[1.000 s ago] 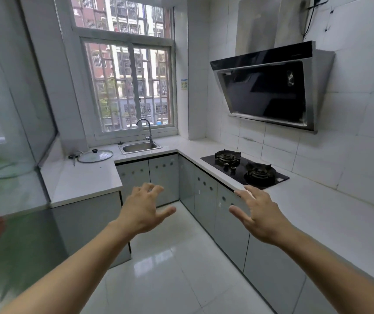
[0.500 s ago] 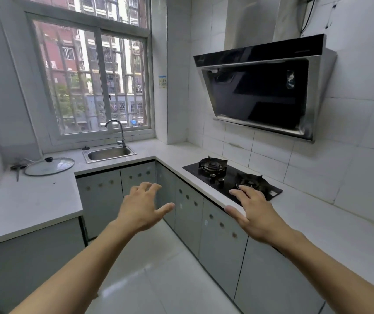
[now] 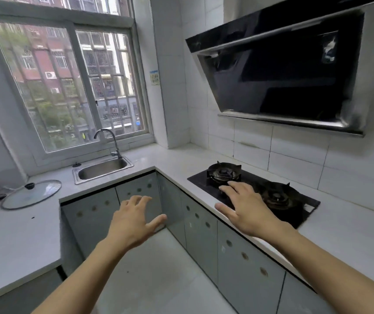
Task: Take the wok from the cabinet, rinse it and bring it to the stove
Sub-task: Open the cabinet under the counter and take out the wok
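- Grey-green cabinet doors with round holes [image 3: 206, 223] run beneath the white L-shaped counter [image 3: 177, 159], all closed; the wok is nowhere in view and, by the task, presumably sits behind one of them.
- The left hand [image 3: 133, 220] hangs over the floor in front of the corner doors, its grip wide, fingers spread and empty.
- The right hand [image 3: 247, 211] hovers palm down over the counter's near edge, just in front of the black two-burner gas stove [image 3: 256, 191], fingers straight, holding nothing.
- The step in hand looks like the approach to the cabinet: best done by crouching to the chosen door, hooking a finger into one of its holes and swinging it clear before reaching in.
- Once out, the wok goes to the steel sink with curved tap [image 3: 103, 168] at the far left under the window, then right to the burners.
- Hidden: every cabinet interior, so which door holds the wok cannot be told.
- The domed glass lid with black knob [image 3: 32, 193] lies at far left; the dark items beside it are too blurred to identify.
- The black slanted range hood [image 3: 283, 71] is cut off at the top edge.
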A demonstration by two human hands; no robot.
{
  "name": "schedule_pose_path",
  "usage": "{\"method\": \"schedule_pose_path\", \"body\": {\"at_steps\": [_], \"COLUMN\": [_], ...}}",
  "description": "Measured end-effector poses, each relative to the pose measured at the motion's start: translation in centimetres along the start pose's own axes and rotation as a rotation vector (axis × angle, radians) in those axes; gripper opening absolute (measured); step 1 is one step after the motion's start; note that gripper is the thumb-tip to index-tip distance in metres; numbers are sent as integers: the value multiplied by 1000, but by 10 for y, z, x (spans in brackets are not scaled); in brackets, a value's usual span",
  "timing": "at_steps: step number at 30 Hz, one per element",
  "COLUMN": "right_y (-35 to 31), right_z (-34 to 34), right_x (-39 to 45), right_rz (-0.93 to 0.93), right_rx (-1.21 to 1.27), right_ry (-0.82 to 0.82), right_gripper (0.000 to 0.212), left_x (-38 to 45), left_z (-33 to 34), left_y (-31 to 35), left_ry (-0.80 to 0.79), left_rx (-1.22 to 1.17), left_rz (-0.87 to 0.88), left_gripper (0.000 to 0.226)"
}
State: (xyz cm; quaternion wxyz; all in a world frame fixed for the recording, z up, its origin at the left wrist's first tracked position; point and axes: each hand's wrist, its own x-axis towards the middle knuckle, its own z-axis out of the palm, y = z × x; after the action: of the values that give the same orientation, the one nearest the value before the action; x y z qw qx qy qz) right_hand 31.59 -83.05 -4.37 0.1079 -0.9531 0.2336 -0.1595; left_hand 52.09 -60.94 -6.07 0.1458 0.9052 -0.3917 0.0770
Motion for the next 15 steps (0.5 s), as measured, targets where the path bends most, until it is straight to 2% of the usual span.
{"method": "schedule_pose_path", "body": {"at_steps": [6, 12, 15], "right_y": [-3, -29, -43], "right_z": [27, 79, 104], "right_x": [135, 248, 294], "right_rz": [-175, -269, -269], "right_rx": [132, 96, 70], "right_ry": [-12, -95, -132], "right_gripper": [64, 60, 66], "left_x": [96, 170, 203], "left_z": [5, 28, 42], "left_y": [-45, -111, -147], "left_ry": [38, 42, 34], "left_rx": [47, 17, 23], "left_rz": [-98, -214, -236], "left_gripper": [75, 75, 73]}}
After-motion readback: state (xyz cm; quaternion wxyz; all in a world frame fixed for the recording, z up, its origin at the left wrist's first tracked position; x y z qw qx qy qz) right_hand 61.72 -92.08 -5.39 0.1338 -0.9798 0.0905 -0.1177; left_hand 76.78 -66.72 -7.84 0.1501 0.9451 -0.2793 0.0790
